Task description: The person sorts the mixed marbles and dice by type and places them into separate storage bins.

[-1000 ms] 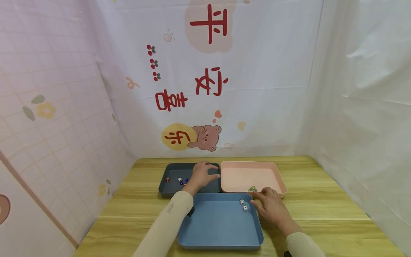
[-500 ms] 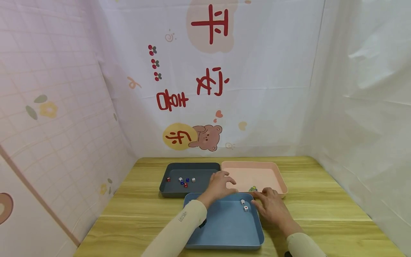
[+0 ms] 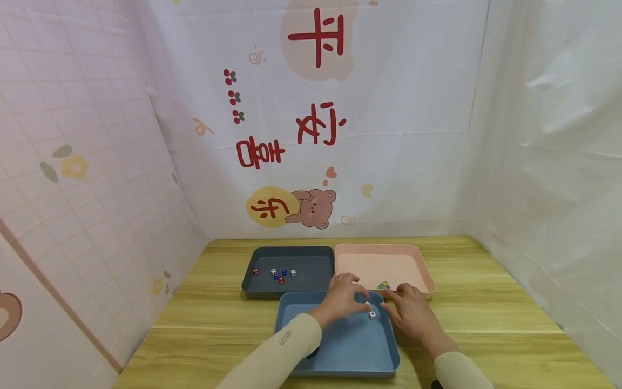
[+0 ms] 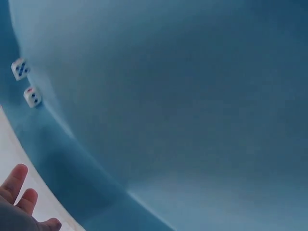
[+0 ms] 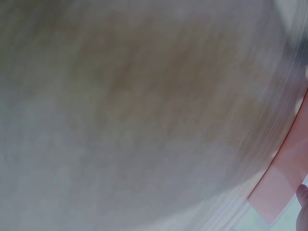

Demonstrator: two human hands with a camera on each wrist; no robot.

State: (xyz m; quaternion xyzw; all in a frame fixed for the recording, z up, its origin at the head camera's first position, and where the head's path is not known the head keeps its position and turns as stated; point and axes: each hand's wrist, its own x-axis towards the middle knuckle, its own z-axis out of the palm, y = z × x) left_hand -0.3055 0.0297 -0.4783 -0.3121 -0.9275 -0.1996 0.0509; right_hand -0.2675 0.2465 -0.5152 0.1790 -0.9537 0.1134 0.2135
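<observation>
My left hand (image 3: 342,298) reaches over the blue tray (image 3: 340,351), thumb and fingers apart with a gap between them. Its fingertips are close to two white dice near the tray's far right corner: the nearer die (image 3: 372,315) is in full view, the farther one partly hidden by the fingers. In the left wrist view both dice, a farther die (image 4: 20,69) and another die (image 4: 32,96), lie apart from the fingers (image 4: 14,183). My right hand (image 3: 413,313) rests beside the blue tray's right rim, fingertips at the front rim of the pink tray (image 3: 389,259); its hold on the rims is unclear.
A dark grey tray (image 3: 316,259) at the back left holds several dice, such as a red die (image 3: 255,272) and a blue die (image 3: 276,275). A small green and yellow cluster (image 3: 383,284) lies inside the pink tray's front edge. All three trays stand close together on a wooden table (image 3: 194,335).
My left hand has moved right and toward me, from above the dark grey tray to the two white dice in the blue tray. My right hand has stayed in place.
</observation>
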